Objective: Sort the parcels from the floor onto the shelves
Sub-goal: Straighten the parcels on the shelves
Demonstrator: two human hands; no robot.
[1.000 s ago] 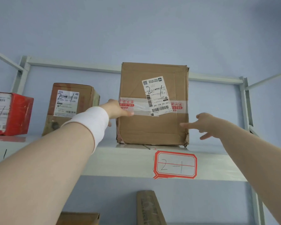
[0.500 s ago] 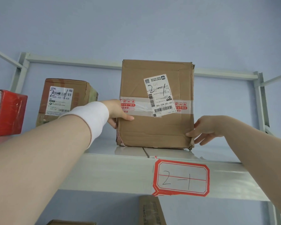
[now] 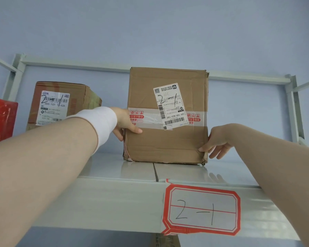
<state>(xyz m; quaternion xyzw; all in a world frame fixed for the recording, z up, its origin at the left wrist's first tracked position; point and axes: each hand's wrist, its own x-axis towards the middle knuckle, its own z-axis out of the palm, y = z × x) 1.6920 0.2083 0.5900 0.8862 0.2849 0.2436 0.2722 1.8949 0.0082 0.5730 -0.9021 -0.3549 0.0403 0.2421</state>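
A brown cardboard parcel [image 3: 168,139] with a white shipping label marked "2-1" stands upright on the grey metal shelf [image 3: 114,202]. My left hand [image 3: 126,124], with a white wristband, grips the parcel's left edge, thumb across the front face. My right hand [image 3: 217,143] holds the parcel's lower right corner, thumb on the front and fingers beside the right side. A red-bordered tag [image 3: 202,209] reading "2-1" is stuck on the shelf's front lip below the parcel.
A second brown box [image 3: 61,106] labelled "2-1" stands to the left, and a red parcel [image 3: 1,120] sits at the far left edge. Shelf uprights [image 3: 292,107] frame the right side. Another cardboard parcel [image 3: 165,240] shows below the shelf.
The view has moved closer and lower. My right hand moved from open air onto the parcel's lower right corner. My left hand stays on the left edge.
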